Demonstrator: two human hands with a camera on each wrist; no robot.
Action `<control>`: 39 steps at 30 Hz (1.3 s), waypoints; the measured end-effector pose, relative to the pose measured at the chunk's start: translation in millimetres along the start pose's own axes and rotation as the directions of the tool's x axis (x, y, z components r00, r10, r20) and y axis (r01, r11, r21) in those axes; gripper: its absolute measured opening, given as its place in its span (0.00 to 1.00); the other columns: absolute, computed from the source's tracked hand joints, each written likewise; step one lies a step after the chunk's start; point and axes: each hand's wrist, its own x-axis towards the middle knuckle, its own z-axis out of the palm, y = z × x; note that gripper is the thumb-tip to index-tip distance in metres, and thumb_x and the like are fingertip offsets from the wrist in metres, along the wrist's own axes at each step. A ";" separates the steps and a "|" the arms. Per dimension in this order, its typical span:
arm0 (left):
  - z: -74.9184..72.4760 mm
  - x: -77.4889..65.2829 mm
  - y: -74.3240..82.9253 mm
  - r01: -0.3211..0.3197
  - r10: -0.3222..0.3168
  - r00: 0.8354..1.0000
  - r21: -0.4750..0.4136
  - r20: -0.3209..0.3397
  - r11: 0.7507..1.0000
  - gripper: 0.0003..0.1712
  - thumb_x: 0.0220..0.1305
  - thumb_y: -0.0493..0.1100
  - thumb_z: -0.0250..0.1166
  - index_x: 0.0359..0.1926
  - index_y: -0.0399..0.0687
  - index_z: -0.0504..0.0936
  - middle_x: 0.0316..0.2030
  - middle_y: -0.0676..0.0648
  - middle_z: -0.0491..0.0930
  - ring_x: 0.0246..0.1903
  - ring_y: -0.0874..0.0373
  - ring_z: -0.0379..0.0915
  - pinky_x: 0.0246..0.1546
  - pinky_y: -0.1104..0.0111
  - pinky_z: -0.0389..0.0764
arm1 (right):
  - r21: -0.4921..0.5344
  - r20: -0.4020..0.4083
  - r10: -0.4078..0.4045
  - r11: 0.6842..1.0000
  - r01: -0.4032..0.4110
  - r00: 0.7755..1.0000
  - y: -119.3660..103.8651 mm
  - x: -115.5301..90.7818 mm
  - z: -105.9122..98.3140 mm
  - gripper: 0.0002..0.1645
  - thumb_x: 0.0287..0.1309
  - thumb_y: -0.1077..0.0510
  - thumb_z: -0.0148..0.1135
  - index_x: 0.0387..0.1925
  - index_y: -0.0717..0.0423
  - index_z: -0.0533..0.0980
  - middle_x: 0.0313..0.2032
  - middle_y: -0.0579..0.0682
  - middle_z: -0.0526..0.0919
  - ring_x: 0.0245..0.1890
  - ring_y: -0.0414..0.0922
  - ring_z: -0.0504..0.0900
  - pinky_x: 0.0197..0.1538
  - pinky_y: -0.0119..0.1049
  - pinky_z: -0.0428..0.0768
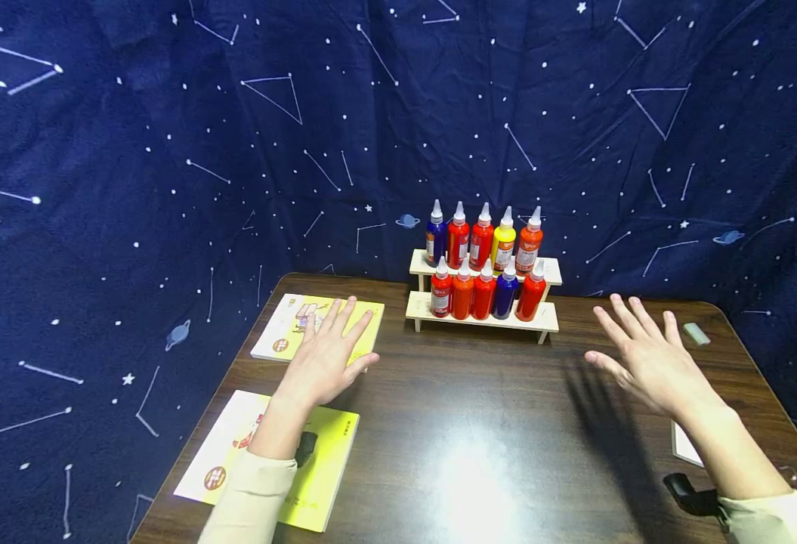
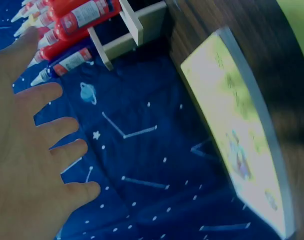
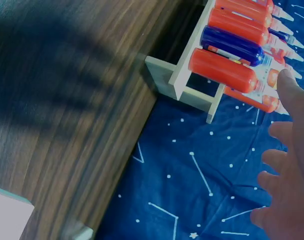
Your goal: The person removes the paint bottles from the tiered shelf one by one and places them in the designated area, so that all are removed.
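My left hand point(image 1: 323, 363) is held above the table with its fingers spread, over the inner edge of a yellow-and-white book point(image 1: 279, 321). It holds nothing. On the other side, my right hand point(image 1: 656, 370) hovers with fingers apart and casts a shadow on the wood. Between and beyond the hands stands a two-step wooden rack point(image 1: 483, 320). Red, orange, blue and yellow squeeze bottles with white pointed caps fill both steps, among them a yellow bottle point(image 1: 504, 240) at the back and a blue bottle point(image 1: 505, 295) in front. Neither hand touches the rack.
A second yellow book point(image 1: 330, 453) lies under the left forearm. Near the right edge are a small pale green block point(image 1: 696, 333) and a white flat object point(image 1: 685, 444), partly behind the right forearm. A dark blue star-patterned cloth point(image 1: 344, 136) hangs behind the brown table point(image 1: 425, 393).
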 end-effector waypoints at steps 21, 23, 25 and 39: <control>87.2 70.3 3.4 0.468 -0.226 0.830 -0.857 0.510 -0.218 0.32 0.71 0.41 0.52 0.72 0.39 0.55 0.67 0.32 0.60 0.63 0.37 0.62 0.63 0.47 0.69 | 0.667 -0.100 0.272 0.732 -0.138 0.957 -10.5 79.2 57.3 0.38 0.59 0.60 0.65 0.66 0.69 0.61 0.58 0.72 0.71 0.54 0.66 0.74 0.58 0.59 0.74; 95.0 79.7 5.5 0.470 -0.220 0.815 -0.834 0.536 -0.290 0.32 0.72 0.40 0.51 0.72 0.37 0.53 0.67 0.32 0.60 0.64 0.37 0.62 0.63 0.48 0.69 | 0.706 -0.089 0.310 0.690 -0.159 0.947 -11.6 88.1 63.2 0.39 0.59 0.60 0.64 0.66 0.70 0.59 0.58 0.73 0.70 0.56 0.67 0.73 0.60 0.59 0.71; 100.7 88.4 7.8 0.466 -0.246 0.799 -0.824 0.549 -0.323 0.31 0.72 0.40 0.51 0.71 0.36 0.55 0.66 0.32 0.62 0.63 0.38 0.63 0.63 0.50 0.70 | 0.736 -0.084 0.343 0.654 -0.174 0.936 -13.5 95.3 67.3 0.40 0.59 0.61 0.64 0.67 0.71 0.57 0.58 0.73 0.70 0.57 0.67 0.72 0.62 0.59 0.70; 113.4 124.0 15.1 0.384 -0.437 0.701 -0.814 0.564 -0.436 0.21 0.67 0.35 0.58 0.60 0.34 0.73 0.53 0.36 0.75 0.44 0.50 0.79 0.50 0.61 0.82 | 0.797 -0.024 0.407 0.559 -0.229 0.913 -31.7 121.0 80.7 0.35 0.62 0.64 0.60 0.67 0.71 0.58 0.55 0.73 0.73 0.55 0.63 0.75 0.62 0.52 0.72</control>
